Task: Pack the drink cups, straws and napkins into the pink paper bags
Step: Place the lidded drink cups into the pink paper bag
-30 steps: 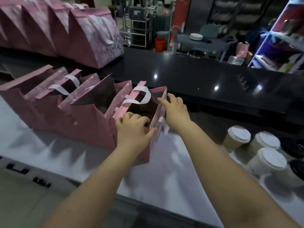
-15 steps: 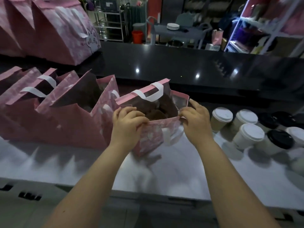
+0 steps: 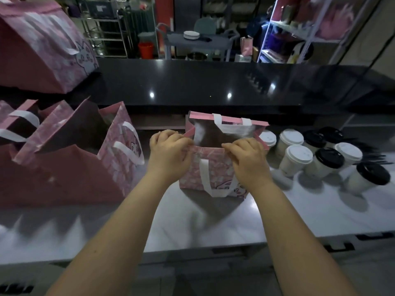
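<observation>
A small pink paper bag with white handles stands open on the white counter, straight in front of me. My left hand grips the left end of its near rim. My right hand grips the same rim further right. The bag's inside looks dark and I cannot tell what it holds. Several lidded drink cups, some with white lids and some with black lids, stand close to the bag's right side. Thin black straws lie behind the cups.
A row of larger pink bags stands open on the left of the counter. More pink bags sit on the raised black ledge at the back left. Shelves and a cart stand beyond the ledge.
The small bag has come away from the row of bags and moved right, next to the cups. Both hands went with it and now hold its near rim, pulled open.
</observation>
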{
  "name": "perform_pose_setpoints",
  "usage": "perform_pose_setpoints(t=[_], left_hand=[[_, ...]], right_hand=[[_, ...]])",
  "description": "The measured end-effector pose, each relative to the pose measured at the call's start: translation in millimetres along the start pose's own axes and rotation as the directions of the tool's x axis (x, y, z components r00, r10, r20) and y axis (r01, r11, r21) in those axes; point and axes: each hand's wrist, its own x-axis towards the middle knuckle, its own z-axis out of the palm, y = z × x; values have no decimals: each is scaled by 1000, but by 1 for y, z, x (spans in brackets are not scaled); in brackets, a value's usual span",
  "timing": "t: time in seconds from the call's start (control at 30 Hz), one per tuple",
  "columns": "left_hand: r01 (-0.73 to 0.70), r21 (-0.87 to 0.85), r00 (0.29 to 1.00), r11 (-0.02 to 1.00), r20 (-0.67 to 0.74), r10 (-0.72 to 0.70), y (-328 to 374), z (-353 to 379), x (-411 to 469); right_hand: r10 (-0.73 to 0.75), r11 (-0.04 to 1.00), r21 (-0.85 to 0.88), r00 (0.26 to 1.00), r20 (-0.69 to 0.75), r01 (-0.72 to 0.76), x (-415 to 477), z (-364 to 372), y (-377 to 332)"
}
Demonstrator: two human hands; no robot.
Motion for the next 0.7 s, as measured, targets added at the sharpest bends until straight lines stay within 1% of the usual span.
perform_pose_setpoints(t=[0.13, 0.27, 0.33, 0.43, 0.53, 0.6, 0.7], left_hand=[[-121, -34, 990, 992, 63, 123, 35, 6, 16], [-246, -128, 965, 961, 55, 255, 86, 25, 30], [-285, -144, 951, 948, 76, 298, 115, 38, 36], [-303, -159, 937, 940, 132, 324, 158, 59, 41], [-327, -148, 917, 933, 187, 351, 195, 82, 44], [-326, -135, 903, 936, 248, 351, 215, 100, 45], [-320, -128, 870, 939, 353, 345, 239, 135, 41]], right_hand=[[69, 998, -2, 995, -69, -69, -1, -19, 11], [203, 977, -41, 969, -137, -210, -19, -45, 37], [259, 958, -83, 952, -162, -275, -34, -58, 52], [348, 915, -146, 919, -186, -376, -58, -75, 74], [429, 871, -184, 887, -169, -456, -76, -87, 98], [481, 843, -187, 862, -158, -504, -85, -90, 117], [531, 822, -143, 833, -153, -551, -96, -89, 149]])
